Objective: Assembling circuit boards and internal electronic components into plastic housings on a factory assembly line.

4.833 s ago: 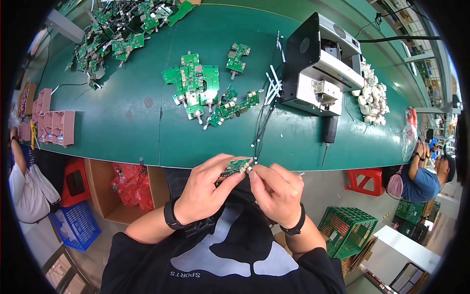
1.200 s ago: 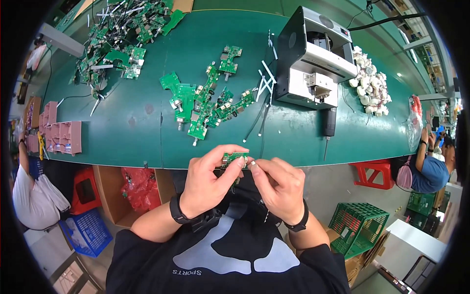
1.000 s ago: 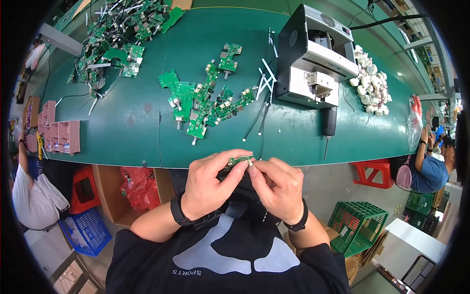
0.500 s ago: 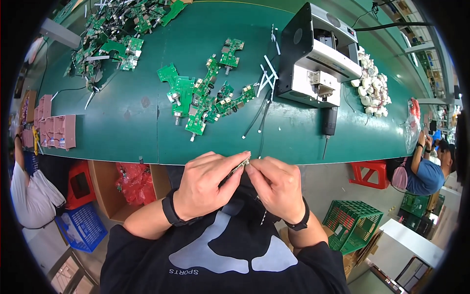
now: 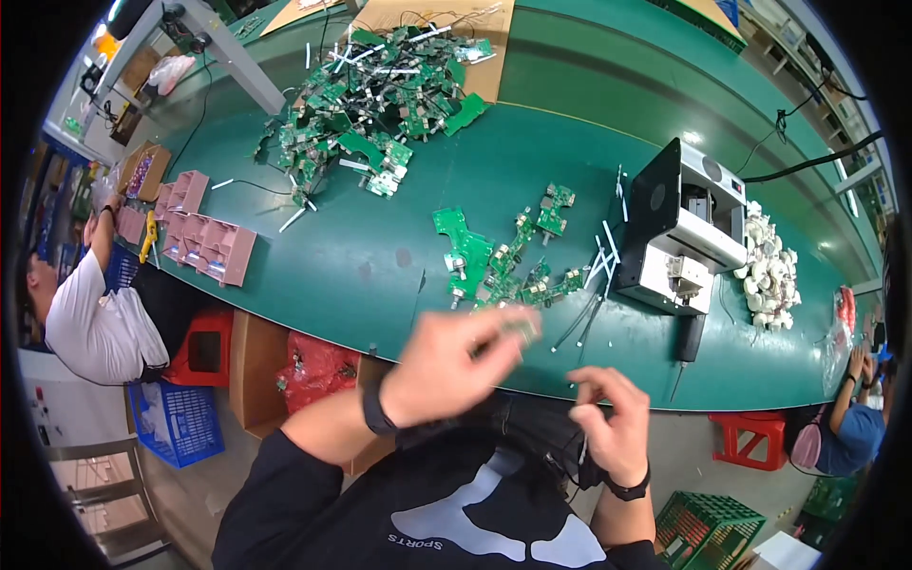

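My left hand point(image 5: 454, 366) is over the table's front edge, smeared by motion. Its thumb and fingers pinch a small green circuit board point(image 5: 522, 328), whose details are blurred. Lower and to the right, my right hand point(image 5: 613, 418) hangs by the front edge, its fingers bent and the thumb apart from them, with nothing visible between. Just beyond my left hand lies a loose group of green circuit boards point(image 5: 467, 249), some with metal-shafted knobs. White strips point(image 5: 601, 255) and dark wires point(image 5: 581, 323) lie to the right of these boards.
A black-and-white bench machine point(image 5: 679, 223) stands at right, beside a heap of white parts point(image 5: 768, 271). Farther back is a large pile of wired circuit boards point(image 5: 380, 95). Pink bins point(image 5: 214, 247) sit at left. Co-workers point(image 5: 104, 294) are at both sides.
My hands, together on a small board before, have separated. The left carries the board forward toward the group; the right has let go and moved right. The view has swung.
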Tool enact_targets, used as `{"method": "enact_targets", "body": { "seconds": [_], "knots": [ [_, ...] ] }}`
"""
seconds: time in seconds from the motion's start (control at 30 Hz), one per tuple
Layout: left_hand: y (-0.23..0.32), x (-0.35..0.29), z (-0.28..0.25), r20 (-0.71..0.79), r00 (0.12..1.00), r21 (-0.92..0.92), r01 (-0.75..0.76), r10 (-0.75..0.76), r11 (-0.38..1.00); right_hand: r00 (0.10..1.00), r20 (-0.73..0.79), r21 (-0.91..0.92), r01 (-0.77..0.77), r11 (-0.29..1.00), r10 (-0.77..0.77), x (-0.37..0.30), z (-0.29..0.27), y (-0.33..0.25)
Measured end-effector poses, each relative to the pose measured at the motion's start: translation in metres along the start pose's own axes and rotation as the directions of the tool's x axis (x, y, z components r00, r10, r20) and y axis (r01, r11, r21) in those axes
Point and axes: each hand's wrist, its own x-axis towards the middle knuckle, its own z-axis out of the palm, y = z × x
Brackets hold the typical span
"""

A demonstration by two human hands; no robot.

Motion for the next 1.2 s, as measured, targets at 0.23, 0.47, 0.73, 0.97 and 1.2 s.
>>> {"method": "enact_targets", "body": {
  "seconds": [0.23, 0.47, 0.73, 0.97, 1.2],
  "knots": [
    [0.028, 0.099, -0.148, -0.754, 0.555, 0.296, -0.189, 0.35, 0.936, 0.985, -0.17, 0.026, -0.009, 1.0, 0.013, -0.011, -0.008, 0.012],
    [-0.043, 0.024, -0.044, -0.388, 0.908, 0.389, 0.006, 0.158, 0.921, 0.966, -0.253, -0.072, -0.075, 0.995, 0.054, -0.013, 0.014, 0.039],
    [-0.061, 0.002, 0.003, -0.242, 0.969, 0.522, 0.093, 0.042, 0.848, 0.972, -0.237, -0.433, -0.096, 0.896, -0.01, 0.0, 0.011, 0.05],
    [-0.054, -0.015, 0.01, -0.175, 0.979, 0.526, 0.183, -0.105, 0.83, 0.966, -0.255, -0.624, -0.129, 0.771, -0.045, 0.003, 0.023, 0.06],
    [-0.07, -0.013, 0.004, -0.217, 0.974, 0.527, 0.065, 0.06, 0.847, 0.95, -0.307, -0.276, -0.15, 0.949, 0.06, 0.007, 0.005, 0.03]
  ]
}}
